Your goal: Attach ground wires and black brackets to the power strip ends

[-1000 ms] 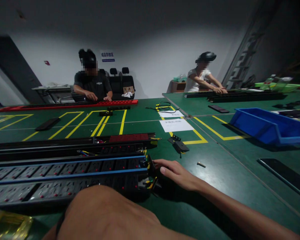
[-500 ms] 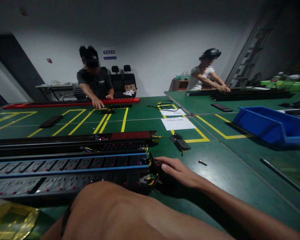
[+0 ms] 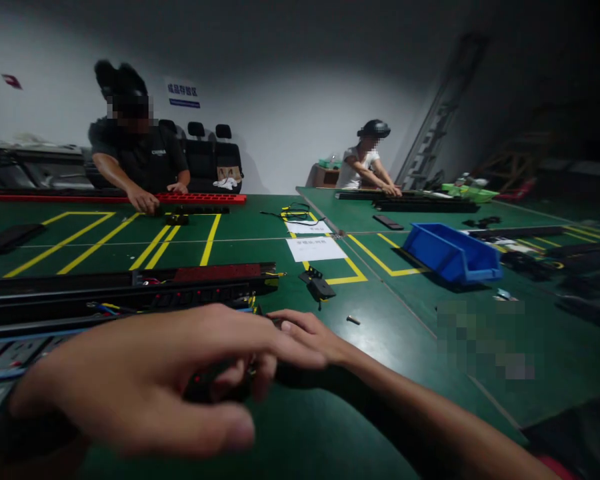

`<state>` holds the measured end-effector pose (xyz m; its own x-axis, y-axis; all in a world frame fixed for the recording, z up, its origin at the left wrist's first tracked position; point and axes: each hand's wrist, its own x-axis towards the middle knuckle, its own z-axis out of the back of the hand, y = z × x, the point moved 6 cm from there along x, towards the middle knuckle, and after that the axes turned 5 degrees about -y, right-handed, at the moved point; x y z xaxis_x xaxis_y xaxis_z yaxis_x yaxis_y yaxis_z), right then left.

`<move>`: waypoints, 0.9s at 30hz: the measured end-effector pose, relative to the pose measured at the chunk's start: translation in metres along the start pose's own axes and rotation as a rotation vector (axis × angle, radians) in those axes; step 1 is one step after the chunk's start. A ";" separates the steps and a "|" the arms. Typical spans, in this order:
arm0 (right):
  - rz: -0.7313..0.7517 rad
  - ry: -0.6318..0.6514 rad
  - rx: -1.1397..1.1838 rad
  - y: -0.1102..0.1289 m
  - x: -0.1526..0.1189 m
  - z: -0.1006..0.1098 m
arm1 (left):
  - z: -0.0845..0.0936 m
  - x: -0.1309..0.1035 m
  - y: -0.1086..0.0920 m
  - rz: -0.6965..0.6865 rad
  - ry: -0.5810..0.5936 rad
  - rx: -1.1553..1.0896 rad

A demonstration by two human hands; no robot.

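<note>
My left hand [image 3: 165, 373] is large and close to the camera, over the ends of the power strips. Its index finger stretches right, the thumb is apart and the other fingers curl beneath; nothing shows in its grasp. Just beyond, my right hand [image 3: 307, 333] reaches in from the right, fingers together on a small black end plate [image 3: 260, 311], mostly hidden by my left hand. Power strips with blue edges and sockets [image 3: 23, 353] lie at the left, partly covered. Behind them sits a black strip with a dark red section [image 3: 217, 273] and loose coloured wires.
Black bracket parts [image 3: 319, 285], a small screw-like piece [image 3: 353, 320] and white paper labels [image 3: 316, 249] lie on the green table. A blue bin [image 3: 450, 253] stands to the right. Two people work across the table, one at a red rail [image 3: 205, 199], the other at black rails [image 3: 420, 202].
The view has turned right, so the scene sits further left. My left hand has swung from the bottom foreground to over the strip ends, its fingers now showing. My right hand stays at the end plate.
</note>
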<state>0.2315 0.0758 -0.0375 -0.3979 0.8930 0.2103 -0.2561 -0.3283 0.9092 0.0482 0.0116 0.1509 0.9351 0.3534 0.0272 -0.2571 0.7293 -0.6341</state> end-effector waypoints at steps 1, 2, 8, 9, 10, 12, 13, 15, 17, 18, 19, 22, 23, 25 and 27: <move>-0.010 0.002 0.028 -0.002 0.001 0.000 | 0.011 0.009 0.017 0.091 -0.062 0.058; -0.022 0.006 0.057 -0.003 0.002 0.001 | 0.017 0.018 0.036 0.151 -0.101 0.124; -0.032 0.002 0.055 0.000 0.003 0.001 | 0.002 0.042 0.148 0.409 -0.116 0.402; -0.020 0.010 0.038 0.002 0.003 0.001 | -0.003 0.043 0.158 0.435 -0.093 0.396; -0.012 0.022 0.024 0.003 0.003 0.000 | -0.008 0.044 0.164 0.450 -0.068 0.389; -0.010 0.048 -0.009 0.004 0.002 -0.002 | -0.014 0.045 0.168 0.468 -0.041 0.382; -0.011 0.057 -0.030 0.004 0.002 -0.002 | -0.015 0.046 0.166 0.466 -0.041 0.386; -0.003 0.067 -0.073 0.006 0.000 -0.003 | -0.015 0.048 0.160 0.452 -0.053 0.396; 0.018 0.078 -0.107 0.009 0.000 -0.005 | -0.014 0.049 0.156 0.432 -0.059 0.397; 0.027 0.084 -0.120 0.010 0.000 -0.005 | -0.014 0.050 0.155 0.424 -0.059 0.394; 0.033 0.089 -0.135 0.012 0.000 -0.006 | -0.015 0.050 0.156 0.417 -0.056 0.393; 0.030 0.090 -0.170 0.014 0.000 -0.008 | -0.019 0.053 0.160 0.389 -0.046 0.399; 0.027 0.089 -0.171 0.015 0.000 -0.008 | -0.020 0.054 0.161 0.383 -0.045 0.400; 0.024 0.091 -0.160 0.015 0.000 -0.008 | -0.023 0.056 0.164 0.379 -0.059 0.404; 0.023 0.091 -0.153 0.014 -0.001 -0.008 | -0.023 0.057 0.164 0.385 -0.079 0.412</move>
<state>0.2212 0.0683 -0.0278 -0.4817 0.8554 0.1906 -0.3740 -0.3973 0.8380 0.0646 0.1376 0.0303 0.7380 0.6701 -0.0788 -0.6647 0.7019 -0.2560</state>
